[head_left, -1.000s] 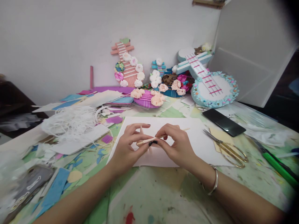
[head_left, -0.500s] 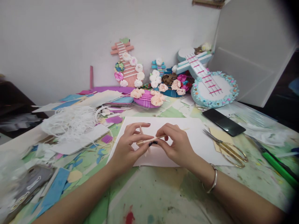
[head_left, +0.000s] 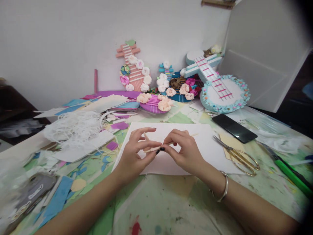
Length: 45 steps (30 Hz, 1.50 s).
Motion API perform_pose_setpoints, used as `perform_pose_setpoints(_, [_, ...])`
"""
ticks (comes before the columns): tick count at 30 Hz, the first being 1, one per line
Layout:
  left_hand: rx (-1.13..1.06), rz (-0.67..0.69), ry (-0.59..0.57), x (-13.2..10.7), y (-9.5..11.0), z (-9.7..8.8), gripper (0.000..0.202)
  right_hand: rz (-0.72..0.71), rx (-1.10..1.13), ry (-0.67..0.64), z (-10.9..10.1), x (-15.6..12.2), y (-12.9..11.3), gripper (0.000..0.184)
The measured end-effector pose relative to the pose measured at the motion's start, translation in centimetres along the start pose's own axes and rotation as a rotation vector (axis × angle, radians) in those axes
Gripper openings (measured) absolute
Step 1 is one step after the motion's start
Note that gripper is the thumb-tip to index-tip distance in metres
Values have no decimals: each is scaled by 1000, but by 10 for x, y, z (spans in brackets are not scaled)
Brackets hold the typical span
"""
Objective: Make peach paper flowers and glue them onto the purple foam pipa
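A thin pale stick or strip (head_left: 152,149) crosses between my hands above a white sheet (head_left: 205,156). My left hand (head_left: 135,147) pinches it between thumb and index finger, while its upper fingers stretch out above. Another pale, narrow piece (head_left: 146,136) shows among the left fingers; I cannot tell whether it joins the first. My right hand (head_left: 184,148), with a silver bangle at the wrist, pinches the same stick close to the left fingertips. A faint pale end pokes out behind the right fingers. Dark nail polish shows on the fingertips.
Gold-handled scissors (head_left: 236,155), a black phone (head_left: 234,128) and a green-handled cutter (head_left: 292,174) lie right. At left are tangled white cord (head_left: 75,129), paper scraps (head_left: 105,163) and a grey phone case (head_left: 34,192). Decorated model instruments (head_left: 223,91) stand along the wall.
The narrow piece among my left fingers has tilted and shifted slightly left, and the pinched stick has turned a little. Both hands stay in nearly the same place.
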<state>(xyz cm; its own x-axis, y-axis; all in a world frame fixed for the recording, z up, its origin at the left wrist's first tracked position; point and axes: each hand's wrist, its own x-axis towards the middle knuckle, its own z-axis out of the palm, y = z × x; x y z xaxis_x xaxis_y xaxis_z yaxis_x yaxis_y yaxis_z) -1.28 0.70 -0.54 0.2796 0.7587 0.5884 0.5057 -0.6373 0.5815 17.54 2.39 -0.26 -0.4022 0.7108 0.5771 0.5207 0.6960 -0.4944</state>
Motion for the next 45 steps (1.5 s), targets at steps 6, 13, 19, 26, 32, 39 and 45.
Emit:
perform_pose_setpoints(6, [41, 50, 57, 0, 3, 0, 22, -14, 1, -5, 1, 0, 0, 13])
perform_pose_setpoints(13, [135, 187, 127, 0, 3, -2, 16, 4, -8, 6, 1, 0, 0, 14])
perform_pose_setpoints(19, [-310, 52, -33, -1, 1, -11, 34, -11, -4, 14, -2, 0, 0, 12])
perform_pose_setpoints(26, [-534, -280, -109, 7, -6, -13, 22, -40, 52, -13, -3, 0, -1, 9])
perform_pose_setpoints(32, [-497, -350, -93, 8, -7, -10, 17, -50, 84, -15, -3, 0, -1, 8])
perform_pose_setpoints(39, [-593, -417, -61, 5, -3, 0, 19, -43, 70, 19, -1, -1, -2, 11])
perform_pose_setpoints(45, [-632, -469, -44, 2, -5, 4, 19, -66, 66, 69, 2, -3, -3, 10])
